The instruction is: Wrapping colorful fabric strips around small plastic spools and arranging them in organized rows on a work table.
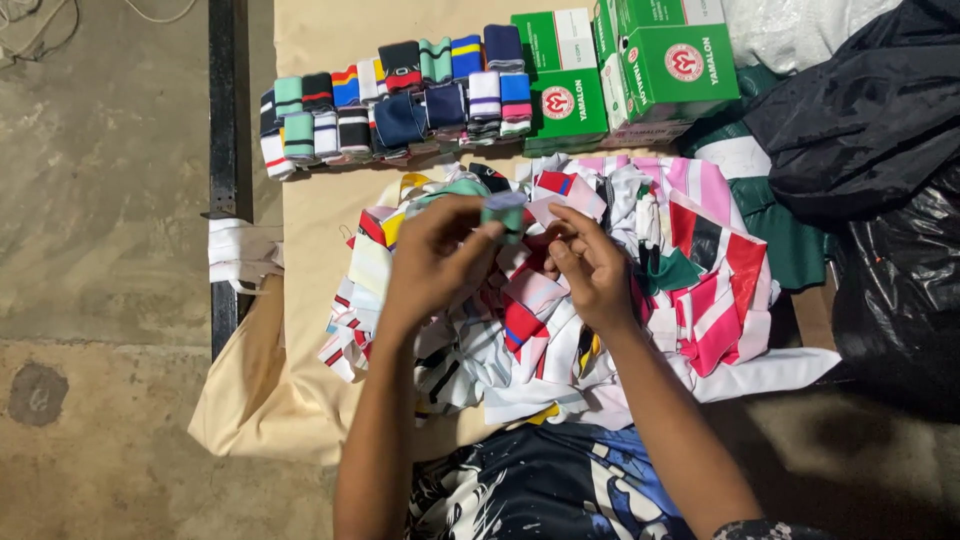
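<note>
Left hand (435,255): closing thumb and fingers narrowly around a small rolled strip of green and grey ribbed fabric (505,212), holding it up above the heap. Right hand (590,265): pinching a pale strip end (548,212) beside that roll, fingers drawn close together; the two hands are nearly touching.

Directly beneath both hands: a loose heap of striped knit trims (560,300) in pink, red, white, green, yellow and black, lying tangled and unrolled across the middle of a tan cloth sheet (310,300) spread on the concrete floor (100,250).

Along the sheet's far edge: two rows of finished rolls (400,100), standing side by side, touching, in navy, green, red and white bands. Judging by this, a good share is already rolled, while the heap remaining is looking larger than the sorted rows.

At the far right corner: stacked green cardboard boxes (640,70), just beside the rows. Right of the heap: black plastic bags (870,130) and folded green cloth (780,230). At the sheet's left edge: a dark metal bar (225,150) with white fabric (240,255) draping over it.
</note>
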